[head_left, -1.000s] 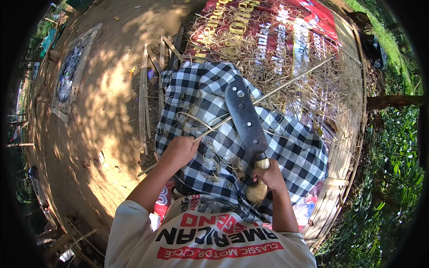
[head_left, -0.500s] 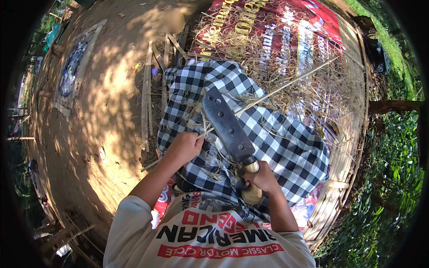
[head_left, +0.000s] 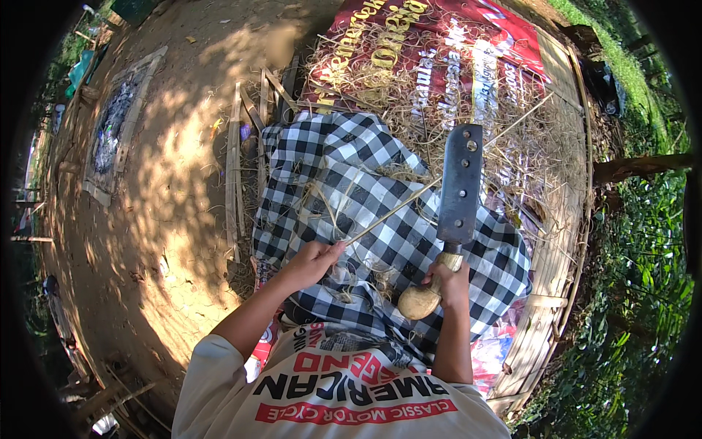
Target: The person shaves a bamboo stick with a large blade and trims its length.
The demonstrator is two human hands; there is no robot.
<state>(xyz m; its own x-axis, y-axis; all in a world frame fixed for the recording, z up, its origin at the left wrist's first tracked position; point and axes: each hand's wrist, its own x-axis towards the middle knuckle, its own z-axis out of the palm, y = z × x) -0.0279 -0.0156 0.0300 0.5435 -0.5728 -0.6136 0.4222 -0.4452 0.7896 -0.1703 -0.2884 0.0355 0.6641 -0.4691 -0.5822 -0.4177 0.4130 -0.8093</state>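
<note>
My left hand (head_left: 314, 265) is closed, pinching the near end of a long thin pale stick, which looks like split bamboo (head_left: 395, 211). The stick slants away to the far right, passing behind the blade. In my right hand (head_left: 451, 284) is a big cleaver-like knife (head_left: 461, 183), gripped by its wooden handle with a bulbous end. Its dark, broad blade has several holes and points away from me, right of my left hand. A black-and-white checkered cloth (head_left: 296, 157) covers my lap beneath both hands, with pale shavings scattered over it.
Beyond the cloth, a red printed banner (head_left: 431, 18) lies under many curled shavings (head_left: 504, 157). Wooden slats (head_left: 235, 175) border the seat's left side, beside bare dirt ground (head_left: 186, 190). A bamboo platform edge (head_left: 545, 293) runs along the right, with green plants (head_left: 643, 293) past it.
The knife has swung right, away from my left hand, and its blade now points more straight ahead. My left hand is slightly nearer me. The stick end that stuck out behind it no longer shows.
</note>
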